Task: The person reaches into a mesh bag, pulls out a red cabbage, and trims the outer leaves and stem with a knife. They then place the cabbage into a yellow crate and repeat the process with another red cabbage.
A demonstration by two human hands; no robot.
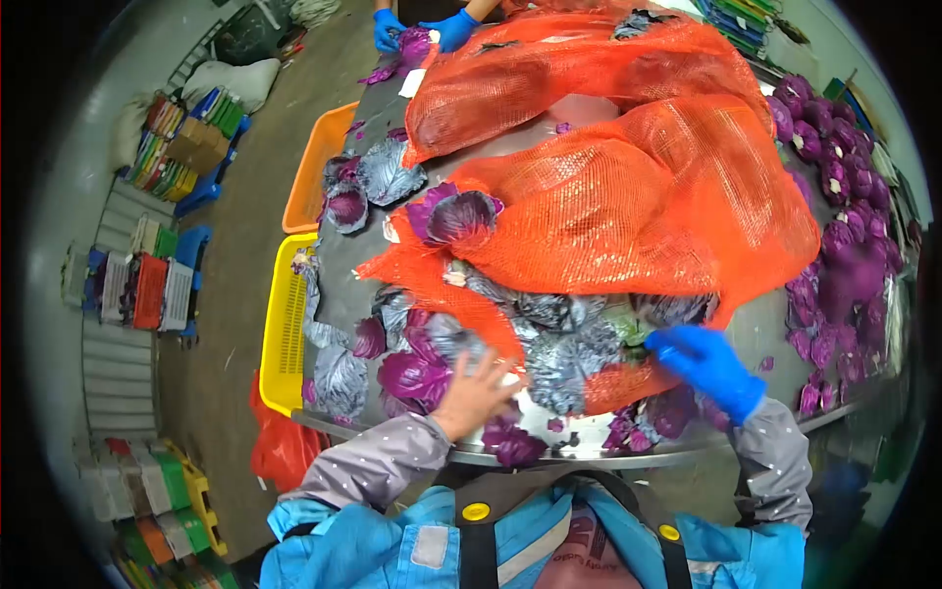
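near me, the purple cabbages (pixel 412 378) lie on the metal table (pixel 760 329), in front of the red mesh sacks (pixel 608 206), which are two at least. the bare left hand (pixel 478 395) has its fingers spread, a little blurred, above the leaves. the blue-gloved right hand (pixel 708 368) bends its fingers near the net; i cannot tell if they grip. the heads are probably heavy and firm, the outer leaves fragile; better to hold one with the whole palm. i count one orange basket (pixel 304 187), one yellow basket (pixel 280 334), and two gloved hands of a co-worker (pixel 454 29).
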